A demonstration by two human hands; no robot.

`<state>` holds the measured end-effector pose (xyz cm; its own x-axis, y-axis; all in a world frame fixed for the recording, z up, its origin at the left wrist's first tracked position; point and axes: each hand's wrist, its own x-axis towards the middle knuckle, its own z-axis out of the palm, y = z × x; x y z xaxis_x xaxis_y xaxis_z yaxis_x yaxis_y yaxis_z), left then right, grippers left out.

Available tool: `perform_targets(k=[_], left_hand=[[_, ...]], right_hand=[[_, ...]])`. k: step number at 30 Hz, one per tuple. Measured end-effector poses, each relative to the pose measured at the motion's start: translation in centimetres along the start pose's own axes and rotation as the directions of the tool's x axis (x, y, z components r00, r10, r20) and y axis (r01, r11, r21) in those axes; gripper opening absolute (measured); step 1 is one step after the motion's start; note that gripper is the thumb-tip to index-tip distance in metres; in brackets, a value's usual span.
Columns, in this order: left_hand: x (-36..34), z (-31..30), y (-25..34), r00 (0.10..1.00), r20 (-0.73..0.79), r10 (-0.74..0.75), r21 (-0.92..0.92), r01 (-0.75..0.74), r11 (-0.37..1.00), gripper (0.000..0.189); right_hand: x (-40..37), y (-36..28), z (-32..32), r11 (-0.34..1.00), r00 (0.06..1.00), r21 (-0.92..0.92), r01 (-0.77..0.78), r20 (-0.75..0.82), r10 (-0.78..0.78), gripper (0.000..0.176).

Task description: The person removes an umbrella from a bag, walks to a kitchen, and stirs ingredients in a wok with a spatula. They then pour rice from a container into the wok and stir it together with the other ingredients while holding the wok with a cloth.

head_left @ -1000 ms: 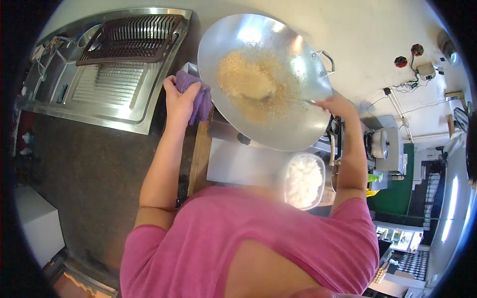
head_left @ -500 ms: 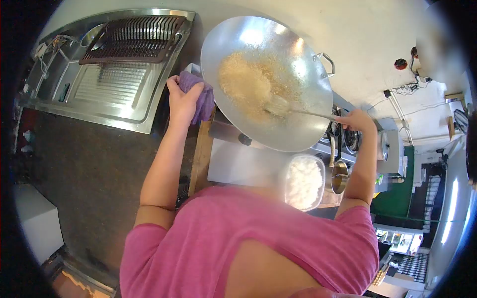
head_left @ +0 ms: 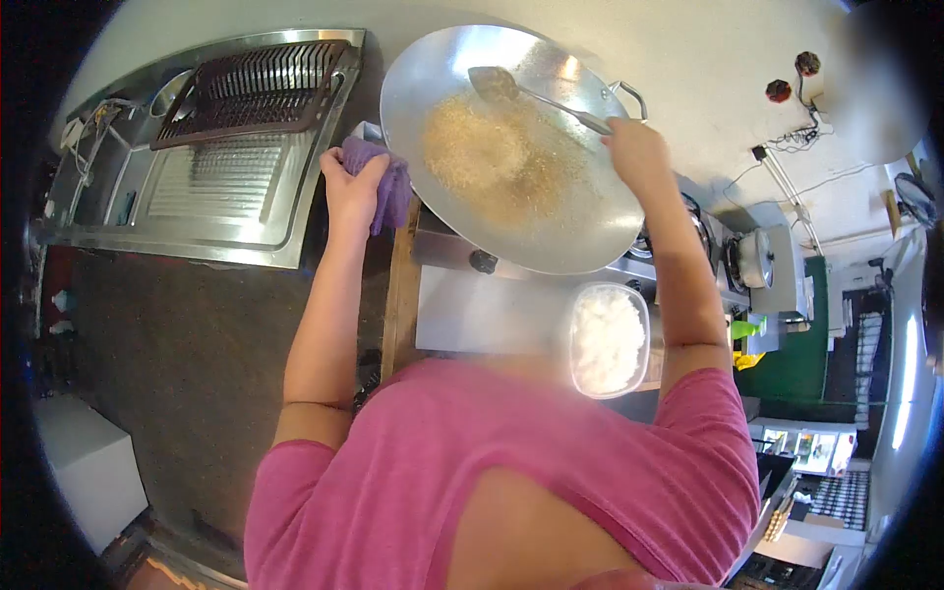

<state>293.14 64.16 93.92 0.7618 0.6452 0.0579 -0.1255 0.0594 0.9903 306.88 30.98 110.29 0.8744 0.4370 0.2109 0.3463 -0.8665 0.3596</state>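
A large metal wok sits on the stove, with a tan, grainy food spread over its bottom. My right hand is closed round the handle of a spatula, whose broad blade lies at the wok's far side, beyond the food. My left hand grips a folded purple cloth at the wok's left rim. Whether a wok handle is under the cloth is hidden.
A plastic tub of white food stands on the counter in front of the wok. To the left are a steel sink and a brown dish rack. A lidded pot is at the right.
My right hand has moved the spatula away from me, from the near side of the food to the wok's far side. My left hand still holds the cloth at the rim.
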Motion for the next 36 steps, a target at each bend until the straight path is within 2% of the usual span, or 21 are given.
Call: perform_targets(k=[2, 3, 4, 8, 10, 11, 13, 14, 17, 19, 23, 25, 26, 27, 29, 31, 33, 35, 36], left_hand=[[-0.1, 0.0, 0.1, 1.0, -0.004, -0.004, -0.028, 0.004, 1.0, 0.066], [-0.4, 0.1, 0.5, 1.0, 0.004, -0.001, -0.026, 0.001, 1.0, 0.066], [-0.6, 0.2, 1.0, 1.0, 0.006, 0.005, -0.045, -0.004, 0.999, 0.066], [-1.0, 0.2, 1.2, 1.0, 0.01, 0.01, -0.092, -0.009, 0.996, 0.066], [-0.9, 0.2, 1.0, 1.0, 0.026, 0.007, -0.096, -0.004, 0.995, 0.066], [-0.8, 0.1, 0.9, 1.0, 0.029, 0.002, -0.099, 0.001, 0.995, 0.065], [-0.3, 0.0, -0.1, 0.999, 0.034, 0.012, -0.074, -0.01, 0.997, 0.064], [-0.1, -0.1, -0.4, 0.999, 0.022, 0.023, -0.053, -0.022, 0.998, 0.063], [-0.2, -0.1, -0.4, 0.999, 0.04, 0.008, -0.097, -0.004, 0.995, 0.064], [-1.0, -0.1, 0.4, 0.998, 0.062, -0.019, -0.142, 0.028, 0.99, 0.065], [-1.4, -0.1, 0.9, 0.995, 0.074, -0.071, -0.245, 0.087, 0.965, 0.068], [-1.3, -0.3, 0.9, 0.988, 0.117, -0.1, -0.293, 0.13, 0.947, 0.065], [-1.6, -0.4, 1.5, 0.982, 0.138, -0.13, -0.31, 0.168, 0.936, 0.063], [-1.4, -0.6, 1.7, 0.983, 0.144, -0.117, -0.307, 0.157, 0.939, 0.063], [-1.4, -1.0, 1.6, 0.948, 0.257, -0.187, -0.342, 0.27, 0.9, 0.055], [-2.1, -1.3, 3.1, 0.935, 0.302, -0.188, -0.36, 0.294, 0.885, 0.052], [-1.6, -1.6, 2.5, 0.917, 0.348, -0.194, -0.387, 0.329, 0.861, 0.048], [-0.8, -1.6, 1.4, 0.911, 0.364, -0.193, -0.378, 0.334, 0.863, 0.047], [-0.7, -1.7, 1.3, 0.904, 0.383, -0.192, -0.373, 0.341, 0.863, 0.045]], right_hand=[[-0.6, -1.0, 2.4, 0.999, 0.999, -0.002, 0.039, -0.02, -0.039, 0.019], [-1.2, -1.7, 2.6, 0.998, 0.998, 0.03, 0.061, 0.013, -0.062, 0.023], [-1.5, -2.4, 2.7, 0.994, 0.995, 0.065, 0.083, 0.043, -0.085, 0.035], [-7.4, -5.2, 0.3, 0.974, 0.989, 0.197, 0.113, 0.07, -0.129, 0.038], [-10.5, -5.2, 0.2, 0.957, 0.975, 0.188, 0.222, -0.015, -0.224, 0.041], [-11.9, -4.9, -0.5, 0.96, 0.978, 0.189, 0.205, -0.011, -0.207, 0.041], [-14.4, -3.1, -3.2, 0.982, 0.972, 0.169, 0.079, 0.204, -0.113, 0.044], [-15.3, -1.6, -4.5, 0.982, 0.974, 0.12, 0.147, 0.157, -0.165, 0.045], [-16.0, -1.1, -6.3, 0.996, 0.978, 0.058, 0.068, 0.196, -0.078, 0.045], [-14.9, -2.0, -4.9, 0.997, 0.999, 0.067, 0.025, 0.022, -0.026, 0.045], [-9.0, -7.3, -1.0, 0.982, 0.991, 0.141, -0.128, 0.054, 0.122, 0.039], [-6.4, -9.6, 1.5, 0.989, 0.986, 0.07, -0.13, 0.113, 0.122, 0.031], [-6.2, -10.4, 0.7, 0.987, 0.986, 0.076, -0.142, 0.098, 0.135, 0.031], [-6.6, -11.6, 0.1, 0.974, 0.983, 0.142, -0.176, 0.083, 0.165, 0.029], [-8.3, -12.9, -1.3, 0.955, 0.977, 0.208, -0.21, 0.077, 0.198, 0.026], [-11.6, -12.3, -3.7, 0.941, 0.987, 0.31, -0.136, 0.124, 0.102, 0.031], [-15.5, -10.5, -3.7, 0.942, 0.999, 0.335, -0.022, -0.02, 0.03, 0.037], [-17.7, -9.2, -6.7, 0.947, 0.99, 0.299, -0.119, 0.106, 0.091, 0.038], [-18.4, -8.5, -7.9, 0.943, 0.989, 0.306, -0.131, 0.109, 0.101, 0.038]])
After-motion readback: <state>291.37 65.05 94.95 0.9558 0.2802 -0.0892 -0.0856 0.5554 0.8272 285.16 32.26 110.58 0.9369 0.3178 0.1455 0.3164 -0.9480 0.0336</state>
